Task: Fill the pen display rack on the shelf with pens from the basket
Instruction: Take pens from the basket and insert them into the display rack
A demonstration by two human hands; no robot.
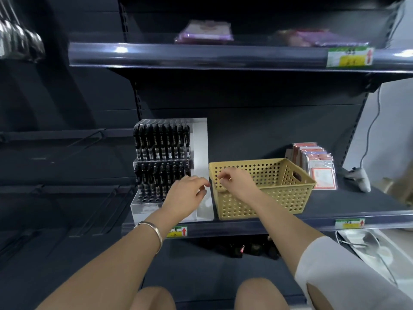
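Note:
A clear acrylic pen display rack (201,139) stands on the dark shelf (357,198), at its left end. Black pens (161,142) stand upright in its upper and middle tiers, with a few in the front row. To the right of the rack sits a yellow perforated basket (279,198); I see no pens in the part of its inside that shows. My left hand (186,194) hovers in front of the rack's right side, fingers loosely curled, holding nothing. The fingers of my right hand (235,181) curl over the basket's left rim.
Flat red-and-white packets (317,166) stand behind the basket on the right. A grey corded device (358,179) lies at the shelf's right end. The upper shelf carries purple packets (205,32). Dark items (245,249) lie on the shelf below.

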